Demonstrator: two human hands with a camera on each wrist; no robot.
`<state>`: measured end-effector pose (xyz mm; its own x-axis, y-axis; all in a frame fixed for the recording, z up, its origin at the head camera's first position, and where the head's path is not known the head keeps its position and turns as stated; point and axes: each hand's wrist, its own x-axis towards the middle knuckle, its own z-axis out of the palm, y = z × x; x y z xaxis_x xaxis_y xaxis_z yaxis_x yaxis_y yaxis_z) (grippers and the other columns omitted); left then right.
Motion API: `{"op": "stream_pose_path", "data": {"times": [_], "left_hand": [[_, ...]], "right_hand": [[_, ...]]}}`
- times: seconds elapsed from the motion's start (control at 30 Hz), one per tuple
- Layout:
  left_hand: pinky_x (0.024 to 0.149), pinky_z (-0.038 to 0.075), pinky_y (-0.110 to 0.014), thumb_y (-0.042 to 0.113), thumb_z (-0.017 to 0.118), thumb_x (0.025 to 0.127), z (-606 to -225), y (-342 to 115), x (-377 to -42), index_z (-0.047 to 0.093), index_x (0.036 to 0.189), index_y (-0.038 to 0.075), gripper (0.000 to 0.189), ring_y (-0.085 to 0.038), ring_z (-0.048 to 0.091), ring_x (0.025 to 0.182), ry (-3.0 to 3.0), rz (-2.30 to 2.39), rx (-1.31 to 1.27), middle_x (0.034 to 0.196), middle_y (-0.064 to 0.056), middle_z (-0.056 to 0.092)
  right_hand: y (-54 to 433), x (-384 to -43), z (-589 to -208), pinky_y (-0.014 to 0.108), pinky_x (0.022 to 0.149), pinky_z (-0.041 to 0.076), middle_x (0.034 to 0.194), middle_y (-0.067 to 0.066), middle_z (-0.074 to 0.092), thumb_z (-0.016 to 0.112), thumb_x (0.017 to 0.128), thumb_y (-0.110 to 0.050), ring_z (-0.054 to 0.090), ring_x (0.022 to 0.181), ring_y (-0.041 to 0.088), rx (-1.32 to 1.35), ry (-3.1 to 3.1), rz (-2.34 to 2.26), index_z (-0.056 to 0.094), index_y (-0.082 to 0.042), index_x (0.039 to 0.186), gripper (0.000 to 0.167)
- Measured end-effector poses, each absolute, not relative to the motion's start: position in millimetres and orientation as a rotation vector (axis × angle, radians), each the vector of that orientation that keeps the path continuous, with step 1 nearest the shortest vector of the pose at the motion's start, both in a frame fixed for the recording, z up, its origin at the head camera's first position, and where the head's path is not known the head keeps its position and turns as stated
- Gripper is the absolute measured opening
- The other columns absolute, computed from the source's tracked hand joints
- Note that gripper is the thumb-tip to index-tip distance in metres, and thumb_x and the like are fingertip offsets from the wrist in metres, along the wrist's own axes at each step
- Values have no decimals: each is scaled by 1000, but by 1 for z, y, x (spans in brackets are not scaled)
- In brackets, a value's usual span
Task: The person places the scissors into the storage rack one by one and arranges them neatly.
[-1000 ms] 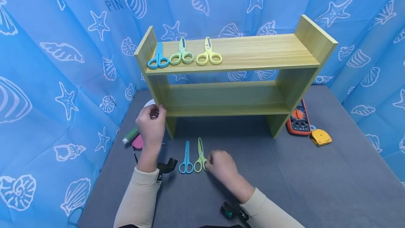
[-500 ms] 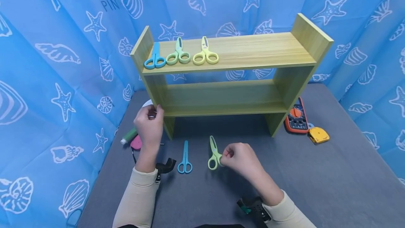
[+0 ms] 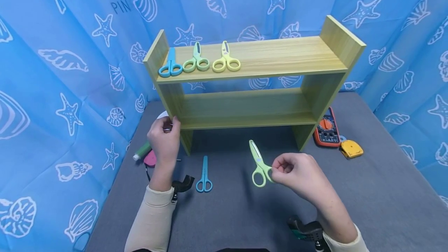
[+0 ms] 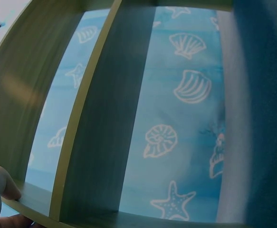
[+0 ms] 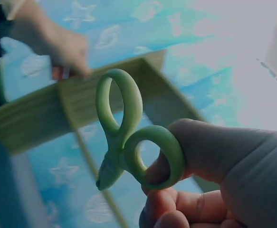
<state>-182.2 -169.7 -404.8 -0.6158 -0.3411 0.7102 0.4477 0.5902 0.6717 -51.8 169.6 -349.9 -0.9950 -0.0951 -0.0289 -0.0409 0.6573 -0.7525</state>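
Note:
Between thumb and fingers my right hand (image 3: 299, 176) pinches one handle loop of a pair of light green scissors (image 3: 258, 158), raised above the table with the blades pointing away and to the left. The right wrist view shows the thumb on that loop of the green scissors (image 5: 133, 107). My left hand (image 3: 163, 137) grips the left side panel of a wooden shelf (image 3: 252, 106), thumb inside and fingers outside, as the left wrist view shows of the hand (image 4: 3, 185). Blue scissors (image 3: 204, 176) lie on the table between the hands.
On the top board lie blue scissors (image 3: 170, 65), green scissors (image 3: 196, 59) and yellow scissors (image 3: 225, 59). Behind the right side stand a multimeter (image 3: 327, 129) and a yellow tape measure (image 3: 351, 149). A green cylinder (image 3: 142, 151) and a pink object (image 3: 150, 159) lie left, partly hidden.
My right hand has lifted the green scissors from beside the blue pair and carried them to the right. My left hand keeps its grip on the shelf's side.

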Motion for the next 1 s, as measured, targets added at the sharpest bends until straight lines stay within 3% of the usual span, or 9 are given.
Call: {"op": "stream_pose_path", "data": {"times": [0.3,0.73,0.9,1.0], "left_hand": [[65,48,-16,16,69,96,-405,-170,-181,74,94,-2,19,-20,65,74,-1941,-1126,-86,86,-13,70],[66,50,-17,19,68,97,-402,-172,-180,73,95,-4,23,-21,65,75,-1968,-1102,-106,87,-14,69],[66,54,-28,19,68,98,-402,-171,-180,72,94,-3,23,-22,64,75,-1965,-1103,-111,87,-14,68],[64,56,-36,18,68,98,-404,-171,-181,72,94,-3,22,-22,64,74,-1949,-1115,-116,86,-14,68]], "right_hand": [[201,-37,-319,29,54,45,74,1,64,75,88,-9,58,63,17,-147,2907,-1366,73,-7,92,5],[221,-45,-262,21,51,46,68,-1,69,75,89,-8,60,56,11,-80,3100,-1580,74,-4,93,6],[219,-60,-232,29,44,38,67,0,68,74,90,-12,55,55,13,28,3106,-1658,76,-9,91,4],[216,-75,-216,30,47,36,64,1,66,74,89,-11,56,57,14,41,3104,-1715,76,-10,88,3]]}}
